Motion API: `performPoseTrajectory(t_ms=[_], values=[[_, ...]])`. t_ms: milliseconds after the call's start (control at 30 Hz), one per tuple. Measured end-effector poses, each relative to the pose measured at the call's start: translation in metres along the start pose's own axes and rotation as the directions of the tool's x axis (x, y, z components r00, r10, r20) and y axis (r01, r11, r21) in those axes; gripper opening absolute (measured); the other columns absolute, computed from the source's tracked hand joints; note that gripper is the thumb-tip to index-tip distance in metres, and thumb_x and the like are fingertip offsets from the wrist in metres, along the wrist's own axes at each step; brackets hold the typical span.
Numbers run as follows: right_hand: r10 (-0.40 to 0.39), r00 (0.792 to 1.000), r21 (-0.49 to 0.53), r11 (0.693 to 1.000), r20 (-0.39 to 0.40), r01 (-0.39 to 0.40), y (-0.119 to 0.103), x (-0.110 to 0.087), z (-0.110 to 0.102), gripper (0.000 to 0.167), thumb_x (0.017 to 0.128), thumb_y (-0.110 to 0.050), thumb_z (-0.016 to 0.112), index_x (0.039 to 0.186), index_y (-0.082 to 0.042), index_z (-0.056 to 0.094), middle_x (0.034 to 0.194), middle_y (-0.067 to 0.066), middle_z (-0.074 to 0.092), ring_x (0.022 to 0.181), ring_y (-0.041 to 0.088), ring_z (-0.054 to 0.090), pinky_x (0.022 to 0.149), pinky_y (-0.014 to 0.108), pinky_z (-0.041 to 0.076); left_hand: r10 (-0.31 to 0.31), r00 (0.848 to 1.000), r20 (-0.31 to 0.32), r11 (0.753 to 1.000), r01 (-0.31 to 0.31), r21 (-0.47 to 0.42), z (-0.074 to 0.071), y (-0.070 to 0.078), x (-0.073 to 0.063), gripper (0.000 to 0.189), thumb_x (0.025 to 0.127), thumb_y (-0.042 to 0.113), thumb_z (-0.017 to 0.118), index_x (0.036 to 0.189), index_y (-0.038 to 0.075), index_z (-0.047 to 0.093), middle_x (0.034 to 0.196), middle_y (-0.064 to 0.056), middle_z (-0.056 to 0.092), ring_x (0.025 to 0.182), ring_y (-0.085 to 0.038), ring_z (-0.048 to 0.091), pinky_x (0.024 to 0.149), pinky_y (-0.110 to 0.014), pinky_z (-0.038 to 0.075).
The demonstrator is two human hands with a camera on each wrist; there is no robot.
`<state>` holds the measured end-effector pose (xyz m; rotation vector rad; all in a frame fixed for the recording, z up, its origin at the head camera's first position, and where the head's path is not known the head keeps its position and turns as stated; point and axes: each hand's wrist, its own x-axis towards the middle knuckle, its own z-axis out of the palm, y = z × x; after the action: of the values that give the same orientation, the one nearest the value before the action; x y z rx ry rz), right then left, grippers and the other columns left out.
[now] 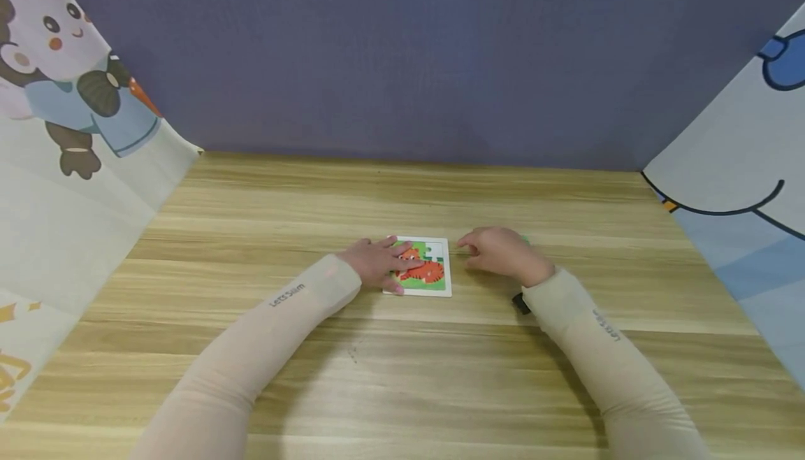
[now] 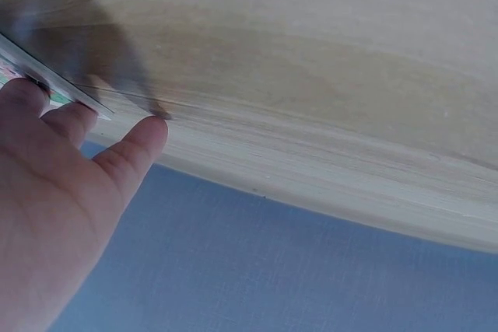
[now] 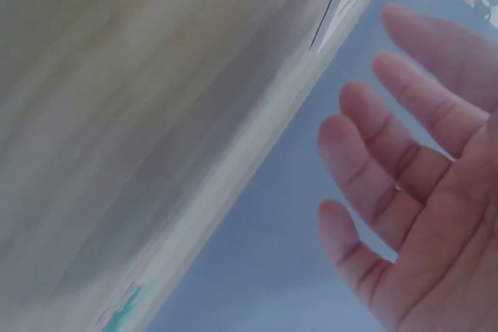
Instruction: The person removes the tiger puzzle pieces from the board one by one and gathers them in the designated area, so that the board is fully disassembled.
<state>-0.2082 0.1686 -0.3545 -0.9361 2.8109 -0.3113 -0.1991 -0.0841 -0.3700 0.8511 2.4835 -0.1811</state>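
Observation:
A small jigsaw puzzle (image 1: 430, 275) in a white frame shows an orange-red tiger on green, with a white gap at its upper right. My left hand (image 1: 375, 264) lies on the left part of the puzzle with its fingers spread; in the left wrist view the fingers of that hand (image 2: 54, 184) reach to the frame's edge (image 2: 58, 83). Just right of the puzzle, my right hand (image 1: 503, 254) hovers apart from it. The right wrist view shows this hand (image 3: 420, 169) loosely bent with nothing held. A small green piece (image 3: 124, 310) lies on the table, mostly hidden behind the right hand in the head view.
The wooden table (image 1: 302, 201) meets a dark blue-grey panel (image 1: 402, 61) at its back. Cartoon-printed panels flank it at left (image 1: 56, 187) and right (image 1: 723, 145). A small black object (image 1: 521, 303) sits at my right wrist.

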Motion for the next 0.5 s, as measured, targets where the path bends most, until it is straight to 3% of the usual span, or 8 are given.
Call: performPoseTrajectory(t_ms=[333, 500], values=[[-0.065, 0.998, -0.168, 0.984, -0.017, 0.061, -0.017, 0.005, 0.001, 0.037, 0.084, -0.020, 0.075, 0.118, -0.007, 0.069, 0.089, 0.003, 0.066, 0.068, 0.011, 0.055, 0.067, 0.035, 0.052, 0.000, 1.000, -0.006, 1.000, 0.000, 0.011, 0.000, 0.001, -0.001, 0.072, 0.089, 0.059, 0.049, 0.152, 0.040, 0.019, 0.160, 0.007, 0.001, 0.146, -0.021, 0.002, 0.113, -0.051, 0.020], [-0.091, 0.996, -0.175, 0.981, -0.010, 0.088, -0.023, 0.009, 0.004, 0.032, 0.085, -0.021, 0.074, 0.113, -0.007, 0.071, 0.095, 0.005, 0.069, 0.077, 0.015, 0.063, 0.072, 0.035, 0.054, -0.003, 1.000, -0.006, 1.000, 0.003, 0.024, 0.001, 0.000, 0.000, 0.073, 0.089, 0.060, 0.048, 0.153, 0.040, 0.018, 0.160, 0.007, 0.001, 0.146, -0.020, 0.002, 0.113, -0.051, 0.020]])
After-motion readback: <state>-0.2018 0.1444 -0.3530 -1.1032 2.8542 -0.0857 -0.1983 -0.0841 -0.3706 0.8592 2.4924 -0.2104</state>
